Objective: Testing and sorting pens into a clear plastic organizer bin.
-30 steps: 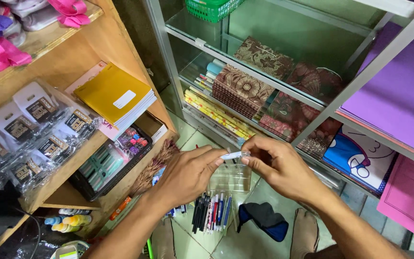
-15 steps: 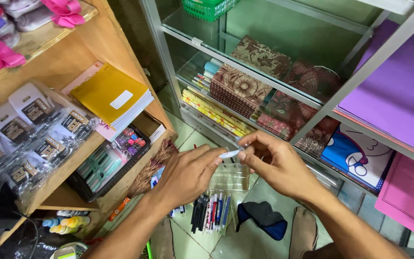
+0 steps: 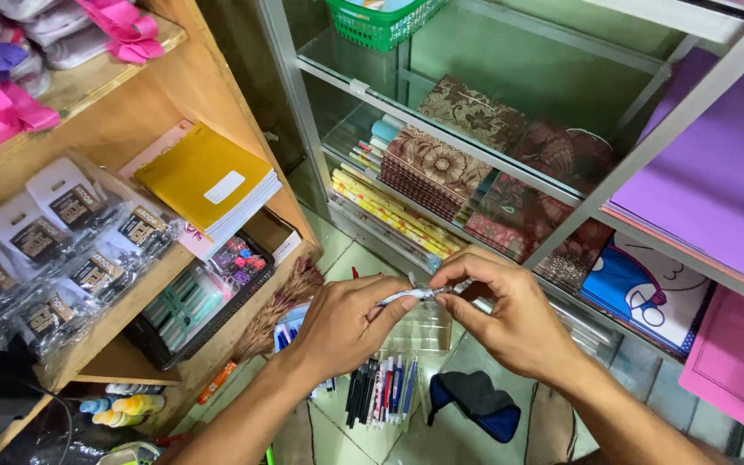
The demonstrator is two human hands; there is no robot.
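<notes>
- White pen sits at frame centre, pinched at both ends; left hand grip closed on the barrel end at 9 o'clock of it, right hand grip closed on the tip end at 3 o'clock, thumb and forefinger tight.
- Step in hand, my read: pulling or twisting the pen's two ends, cap or tip section; can't tell if any part has separated yet, too small and partly hidden by fingers.
- What it calls for: steady hold with the left, small twist or straight pull with the right, no bending of the barrel.
- Below the hands at 6 o'clock: row of loose pens lying on the tiled floor, dark blue pouch just beside them at 5 o'clock.
- At 9 o'clock: wooden shelf with yellow notebooks, packets in clear bags, black tray of small stationery.
- At 12 to 1 o'clock, further off: glass cabinet holding patterned notebooks, yellow pencils stacked beneath.
- Far 12 o'clock: green basket on the top glass shelf.
- Far 3 o'clock: purple paper sheets, pink ones lower down.
</notes>
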